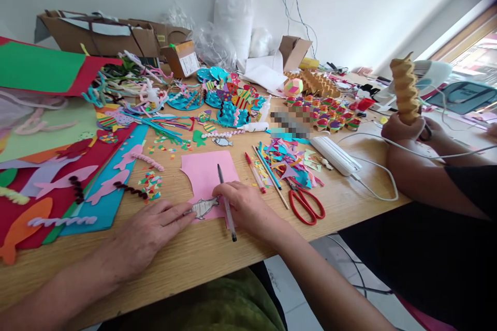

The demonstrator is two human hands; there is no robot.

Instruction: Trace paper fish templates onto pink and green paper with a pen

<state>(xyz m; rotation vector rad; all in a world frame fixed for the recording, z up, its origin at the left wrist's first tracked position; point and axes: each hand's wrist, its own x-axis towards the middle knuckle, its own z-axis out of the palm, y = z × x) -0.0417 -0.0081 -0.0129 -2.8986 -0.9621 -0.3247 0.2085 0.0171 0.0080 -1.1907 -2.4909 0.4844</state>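
Observation:
A small white paper fish cutout [204, 208] with drawn outlines and scales lies on a sheet of pink paper [209, 165] near the table's front edge. My left hand [157, 227] is stretched out from the left, its fingertips on one end of the fish cutout. In my right hand [246, 204] I hold a clear-barrelled pen [228, 209] with a dark end. The right fingertips rest on the pink paper by the fish's other end. The sheet has a curved piece cut out of its left side.
To the right lie red-handled scissors [306, 207], a red pen [255, 171], paper scraps [289, 160] and a white power strip [336, 155] with its cable. Coloured sheets [112, 191] with fish cutouts cover the left. A co-worker's hands [406, 129] hold a wavy brown cardboard piece [404, 88].

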